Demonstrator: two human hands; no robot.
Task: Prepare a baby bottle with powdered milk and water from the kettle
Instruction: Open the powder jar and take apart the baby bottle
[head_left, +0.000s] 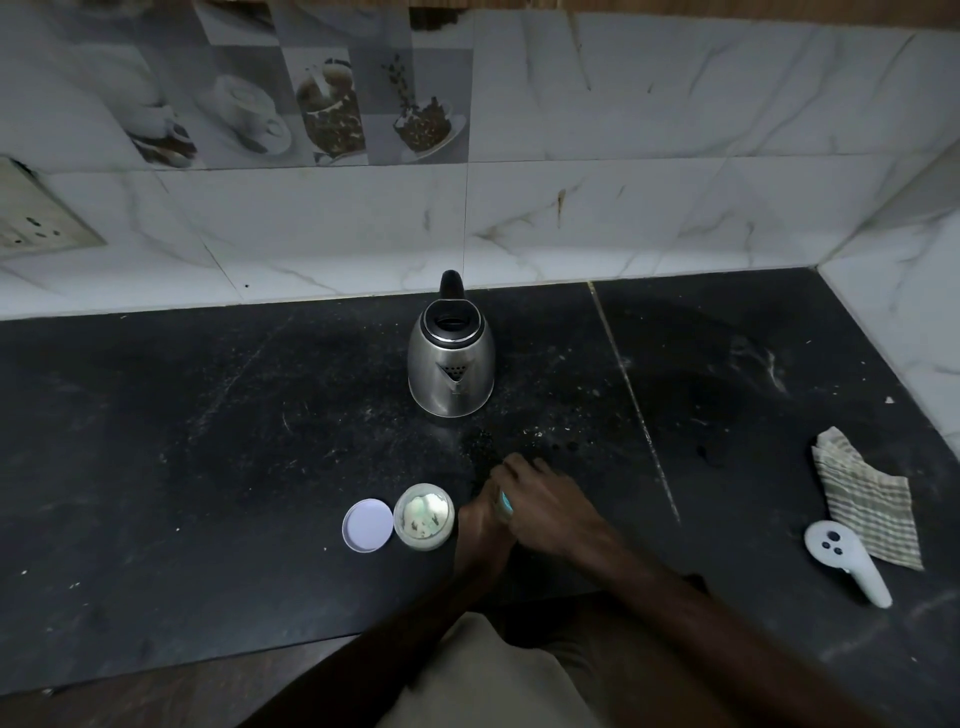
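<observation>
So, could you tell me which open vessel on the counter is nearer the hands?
The small powder jar, right beside the left hand, its lid lying to its left; the steel kettle stands farther back, towards the wall.

counter (182, 467) left: being left open | centre back: being blocked by kettle (451, 358) | front: being crowded by jar (424, 516), lid (367, 525) | right: being occupied by cloth (865, 499)

Silver kettle (451, 371), lilac lid (367, 525), striped beige cloth (865, 506), black counter (208, 441).
</observation>
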